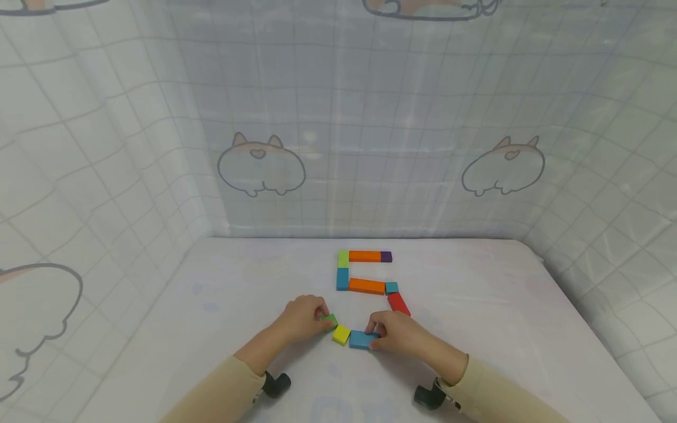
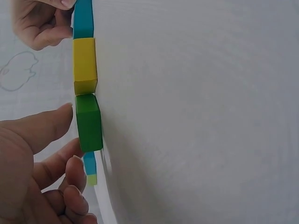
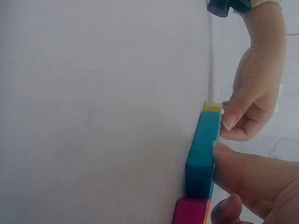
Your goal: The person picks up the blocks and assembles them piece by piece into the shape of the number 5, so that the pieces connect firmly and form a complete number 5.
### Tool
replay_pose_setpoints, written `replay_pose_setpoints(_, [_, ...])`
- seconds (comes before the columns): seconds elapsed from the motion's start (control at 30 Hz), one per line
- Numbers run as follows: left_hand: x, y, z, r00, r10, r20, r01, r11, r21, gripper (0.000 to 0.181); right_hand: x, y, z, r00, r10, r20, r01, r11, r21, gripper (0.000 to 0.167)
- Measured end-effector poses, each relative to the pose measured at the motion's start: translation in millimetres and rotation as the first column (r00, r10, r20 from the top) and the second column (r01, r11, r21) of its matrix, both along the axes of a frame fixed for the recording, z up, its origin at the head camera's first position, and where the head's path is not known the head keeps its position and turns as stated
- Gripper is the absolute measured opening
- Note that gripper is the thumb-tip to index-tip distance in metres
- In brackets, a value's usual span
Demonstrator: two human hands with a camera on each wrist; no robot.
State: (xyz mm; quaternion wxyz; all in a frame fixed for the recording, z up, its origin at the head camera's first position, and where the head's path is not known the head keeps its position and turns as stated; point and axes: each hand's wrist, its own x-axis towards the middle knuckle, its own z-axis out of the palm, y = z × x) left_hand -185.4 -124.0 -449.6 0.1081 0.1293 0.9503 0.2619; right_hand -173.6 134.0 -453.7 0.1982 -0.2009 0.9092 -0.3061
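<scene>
At the lower left of the block figure, my left hand (image 1: 304, 318) pinches a green block (image 2: 88, 123) between thumb and index finger. A yellow block (image 1: 341, 335) lies between that green block and a longer blue block (image 1: 361, 339), touching both or nearly so. My right hand (image 1: 399, 332) grips the blue block at its right part, with the thumb on its near side. In the right wrist view a red block (image 3: 190, 211) meets the blue block's end; its join is hidden behind the hand in the head view.
Further back, an orange block (image 1: 365, 256) lies between a purple block (image 1: 386, 257) and a lime block (image 1: 344, 258). Below are a blue block (image 1: 342, 279), another orange block (image 1: 367, 286), a teal block (image 1: 391, 288) and a red block (image 1: 398, 304). A white cloth covers the table.
</scene>
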Motion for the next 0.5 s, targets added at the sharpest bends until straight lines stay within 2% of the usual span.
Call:
replay_pose_setpoints(0.17, [-0.8, 0.5, -0.7, 1.0, 0.024, -0.008, -0.024, 1.0, -0.007, 0.018, -2.0, 8, 4.6, 1.0, -0.007, -0.001, 0.007, 0.999, -0.053, 0.019])
replay_pose_setpoints(0.3, [1.4, -1.4, 1.5, 0.998, 0.069, -0.001, -0.069, 0.998, -0.006, 0.016, -4.6, 16, 14.6, 0.997, -0.026, -0.077, 0.018, 0.995, -0.103, 0.018])
replay_pose_setpoints(0.4, [2.5, -5.2, 3.9, 0.995, 0.1, -0.012, -0.1, 0.995, -0.004, 0.012, -6.5, 26, 22.9, 0.99, -0.058, -0.126, 0.043, 0.992, -0.121, 0.017])
replay_pose_setpoints(0.5, [1.7, -11.2, 6.1, 0.993, 0.112, -0.046, -0.112, 0.994, -0.007, 0.008, -9.2, 38, 29.6, 0.985, -0.114, -0.128, 0.097, 0.986, -0.134, 0.014])
